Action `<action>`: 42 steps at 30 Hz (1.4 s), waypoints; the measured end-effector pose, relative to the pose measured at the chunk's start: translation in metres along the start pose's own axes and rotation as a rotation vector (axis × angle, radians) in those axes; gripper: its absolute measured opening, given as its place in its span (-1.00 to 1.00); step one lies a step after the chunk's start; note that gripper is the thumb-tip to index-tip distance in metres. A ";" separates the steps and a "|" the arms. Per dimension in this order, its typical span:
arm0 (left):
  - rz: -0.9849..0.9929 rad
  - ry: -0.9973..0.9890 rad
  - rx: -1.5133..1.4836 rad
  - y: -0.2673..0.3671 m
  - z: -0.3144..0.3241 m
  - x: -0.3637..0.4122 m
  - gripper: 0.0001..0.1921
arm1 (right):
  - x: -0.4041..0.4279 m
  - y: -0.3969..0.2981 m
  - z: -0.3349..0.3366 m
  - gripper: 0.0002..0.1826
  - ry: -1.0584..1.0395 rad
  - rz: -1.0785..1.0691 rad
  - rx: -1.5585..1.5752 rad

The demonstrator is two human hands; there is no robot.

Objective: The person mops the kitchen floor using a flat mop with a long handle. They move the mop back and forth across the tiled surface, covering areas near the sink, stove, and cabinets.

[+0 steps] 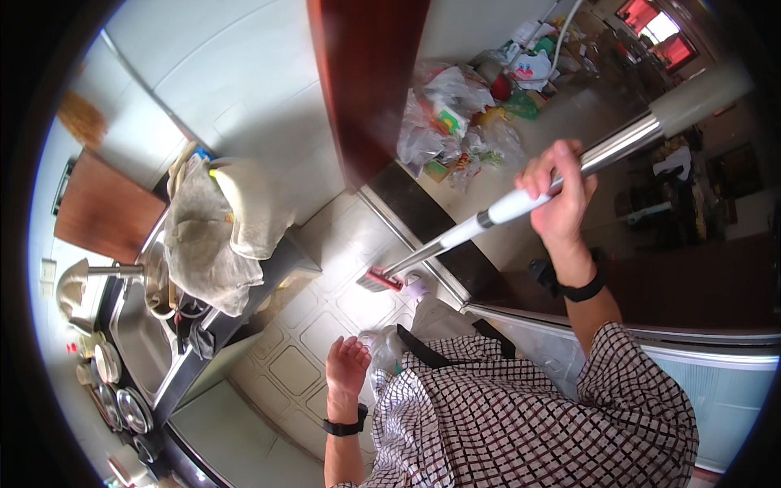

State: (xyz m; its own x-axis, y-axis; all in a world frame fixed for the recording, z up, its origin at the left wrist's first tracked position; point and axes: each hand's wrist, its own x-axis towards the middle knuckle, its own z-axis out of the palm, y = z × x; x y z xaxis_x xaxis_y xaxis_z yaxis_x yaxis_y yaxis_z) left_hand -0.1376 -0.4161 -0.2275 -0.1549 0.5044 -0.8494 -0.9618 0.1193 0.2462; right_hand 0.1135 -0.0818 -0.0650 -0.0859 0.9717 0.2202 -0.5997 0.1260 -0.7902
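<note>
My right hand (561, 195) grips the metal and white pole of a long-handled floor mop or brush (509, 204). The pole slants from the upper right down to a red and grey head (381, 279) on the floor, beside my foot in a light slipper (417, 287). Whether the head is a mop or a brush cannot be told. The pole's thick upper end is blurred. Holding nothing, my left hand (348, 369) hangs over the tiled floor (299, 369) with its palm partly turned up and the fingers slightly curled.
A kitchen counter with a steel sink (137, 329) runs along the left, with grey cloths (207, 244) hanging over its near end. A reddish-brown door frame (372, 85) and a metal sill track (421, 250) stand ahead. Beyond lie heaped plastic bags (454, 110).
</note>
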 end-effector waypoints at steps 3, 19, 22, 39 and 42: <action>0.016 0.029 -0.018 -0.006 -0.020 0.002 -0.71 | 0.023 -0.010 -0.002 -0.81 -0.079 -0.063 -0.015; 0.305 0.242 -0.199 -0.037 -0.063 -0.064 -0.78 | 0.215 0.063 0.033 -0.80 -0.540 0.037 -0.204; 0.320 0.307 -0.260 -0.059 -0.086 -0.073 -0.78 | 0.255 0.074 0.043 -0.70 -0.662 0.080 -0.255; 0.350 0.320 -0.362 -0.083 -0.116 -0.082 -0.82 | 0.273 0.174 0.009 -0.21 -0.034 -0.071 -1.020; 0.285 0.291 -0.352 -0.066 -0.100 -0.063 -0.82 | 0.190 0.213 -0.075 -0.67 -0.261 0.070 -1.265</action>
State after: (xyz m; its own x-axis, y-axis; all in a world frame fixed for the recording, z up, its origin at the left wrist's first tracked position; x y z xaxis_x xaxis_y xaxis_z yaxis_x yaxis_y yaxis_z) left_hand -0.0873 -0.5411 -0.2372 -0.4291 0.2113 -0.8782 -0.8821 -0.3074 0.3570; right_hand 0.0293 0.1443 -0.2350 -0.3239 0.9344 0.1481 0.5650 0.3166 -0.7620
